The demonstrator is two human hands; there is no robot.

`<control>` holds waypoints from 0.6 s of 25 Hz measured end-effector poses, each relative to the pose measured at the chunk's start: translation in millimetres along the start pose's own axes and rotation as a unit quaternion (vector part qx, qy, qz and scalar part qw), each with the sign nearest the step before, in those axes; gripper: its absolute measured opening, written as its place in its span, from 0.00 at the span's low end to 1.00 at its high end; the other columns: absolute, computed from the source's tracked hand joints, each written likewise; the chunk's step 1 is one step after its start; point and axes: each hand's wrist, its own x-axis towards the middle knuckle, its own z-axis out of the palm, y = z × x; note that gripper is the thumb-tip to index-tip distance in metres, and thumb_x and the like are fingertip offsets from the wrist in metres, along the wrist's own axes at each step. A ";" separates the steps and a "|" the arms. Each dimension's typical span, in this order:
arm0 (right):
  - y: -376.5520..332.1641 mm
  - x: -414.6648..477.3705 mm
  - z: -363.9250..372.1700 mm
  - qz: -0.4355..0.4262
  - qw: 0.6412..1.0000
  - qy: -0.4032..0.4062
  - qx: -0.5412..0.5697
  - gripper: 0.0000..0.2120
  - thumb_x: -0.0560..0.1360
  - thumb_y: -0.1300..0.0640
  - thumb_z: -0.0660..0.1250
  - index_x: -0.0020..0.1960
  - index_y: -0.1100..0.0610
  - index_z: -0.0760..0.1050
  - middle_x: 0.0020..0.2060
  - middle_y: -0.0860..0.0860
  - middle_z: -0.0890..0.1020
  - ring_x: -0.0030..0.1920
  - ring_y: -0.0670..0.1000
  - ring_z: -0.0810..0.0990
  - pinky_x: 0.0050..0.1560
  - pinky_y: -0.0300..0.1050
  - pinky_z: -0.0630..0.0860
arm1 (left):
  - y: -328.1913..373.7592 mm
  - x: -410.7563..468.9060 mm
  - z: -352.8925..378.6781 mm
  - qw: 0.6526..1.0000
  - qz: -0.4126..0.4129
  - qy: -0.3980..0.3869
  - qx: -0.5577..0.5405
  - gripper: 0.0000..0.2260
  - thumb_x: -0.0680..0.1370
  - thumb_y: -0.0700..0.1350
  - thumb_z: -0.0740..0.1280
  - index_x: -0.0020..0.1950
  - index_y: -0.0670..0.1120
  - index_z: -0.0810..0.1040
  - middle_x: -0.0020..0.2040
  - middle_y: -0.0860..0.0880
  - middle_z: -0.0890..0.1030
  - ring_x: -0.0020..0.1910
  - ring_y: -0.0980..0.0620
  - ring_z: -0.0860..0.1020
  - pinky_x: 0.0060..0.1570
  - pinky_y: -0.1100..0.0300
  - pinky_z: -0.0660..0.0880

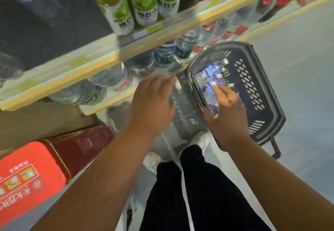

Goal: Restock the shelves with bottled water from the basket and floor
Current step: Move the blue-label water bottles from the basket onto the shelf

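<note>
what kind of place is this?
Likely a shop aisle: shelves with price strips hold rows of drink bottles, and a shopping basket sits on the floor.

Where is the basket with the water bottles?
In the head view, the dark basket sits on the floor to the right, beside the lowest shelf, just ahead of the white shoe, under the right hand.
</note>
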 end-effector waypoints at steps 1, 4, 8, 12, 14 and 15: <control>20.6 0.4 0.4 0.027 1.000 -0.009 -0.009 0.28 0.71 0.47 0.64 0.68 0.56 0.72 0.65 0.58 0.75 0.63 0.61 0.74 0.62 0.55 0.71 | 12.7 14.1 11.6 1.000 0.017 -0.011 0.008 0.31 0.69 0.46 0.75 0.71 0.42 0.72 0.65 0.41 0.77 0.64 0.39 0.74 0.66 0.46 0.68; 70.6 -1.6 -1.0 0.103 0.992 -0.062 -0.025 0.28 0.73 0.49 0.67 0.72 0.52 0.69 0.70 0.55 0.71 0.68 0.61 0.69 0.66 0.59 0.70 | 48.5 47.9 38.7 0.996 0.042 -0.070 0.020 0.31 0.71 0.47 0.73 0.72 0.44 0.70 0.68 0.43 0.75 0.67 0.40 0.72 0.68 0.46 0.66; 123.0 -0.8 -17.4 0.155 0.982 -0.099 -0.038 0.28 0.75 0.49 0.68 0.73 0.52 0.67 0.72 0.55 0.69 0.72 0.60 0.66 0.69 0.59 0.67 | 100.1 86.7 68.8 0.987 0.108 -0.110 0.050 0.30 0.71 0.47 0.74 0.71 0.43 0.71 0.66 0.42 0.76 0.65 0.40 0.74 0.67 0.45 0.69; 164.8 2.2 -24.2 0.223 0.967 -0.125 -0.012 0.31 0.75 0.46 0.67 0.76 0.49 0.62 0.75 0.53 0.64 0.74 0.56 0.62 0.73 0.54 0.63 | 139.3 125.6 101.4 0.964 0.133 -0.202 0.109 0.30 0.76 0.53 0.68 0.76 0.50 0.62 0.72 0.49 0.69 0.72 0.47 0.66 0.73 0.50 0.62; 179.4 0.5 -16.4 0.259 0.958 -0.124 0.008 0.32 0.76 0.46 0.66 0.77 0.48 0.60 0.76 0.53 0.63 0.74 0.56 0.62 0.73 0.55 0.64 | 149.9 138.8 120.8 0.952 0.149 -0.236 0.125 0.30 0.77 0.54 0.66 0.77 0.50 0.61 0.73 0.49 0.68 0.73 0.46 0.64 0.73 0.50 0.61; 185.9 -1.0 -10.9 0.280 0.952 -0.126 0.017 0.32 0.76 0.46 0.66 0.77 0.48 0.60 0.76 0.53 0.63 0.74 0.57 0.62 0.72 0.55 0.64 | 153.5 145.6 132.2 0.945 0.159 -0.254 0.129 0.30 0.77 0.54 0.66 0.77 0.50 0.60 0.74 0.48 0.67 0.73 0.46 0.64 0.74 0.50 0.60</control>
